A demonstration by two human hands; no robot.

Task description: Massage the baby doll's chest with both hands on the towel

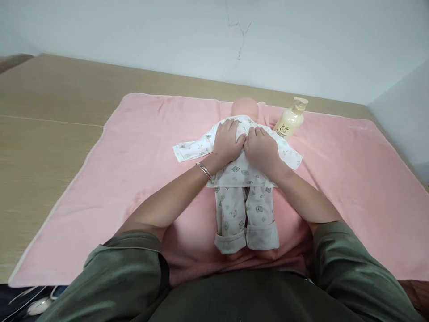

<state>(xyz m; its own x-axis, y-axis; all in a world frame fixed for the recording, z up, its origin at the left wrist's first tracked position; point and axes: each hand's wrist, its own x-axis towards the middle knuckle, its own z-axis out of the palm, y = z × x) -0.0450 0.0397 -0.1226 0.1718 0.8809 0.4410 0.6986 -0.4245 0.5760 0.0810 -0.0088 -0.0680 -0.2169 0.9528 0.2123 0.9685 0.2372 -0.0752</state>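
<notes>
A baby doll (pixel 245 107) lies on the blanket, its bald head away from me and its feet toward me; no face shows. It wears a white printed shirt (pixel 243 173) with the sleeves spread out, and matching trousers (pixel 259 208) with turned-up cuffs. My left hand (pixel 228 141) rests on the upper part of the shirt, fingers stretched out and slightly apart. Close against it, my right hand (pixel 263 148) has its fingers curled on the shirt cloth. Both thumbs meet near the middle of the doll's body; what lies under the right fingers is hidden.
A pale yellow pump bottle (pixel 290 120) stands by the doll's head on the right. Beneath everything is a pink blanket (pixel 161 134) on a wooden table (pixel 50 156). A white wall (pixel 167 36) closes off the back. Cables and a light-coloured object (pixel 39 306) show at lower left.
</notes>
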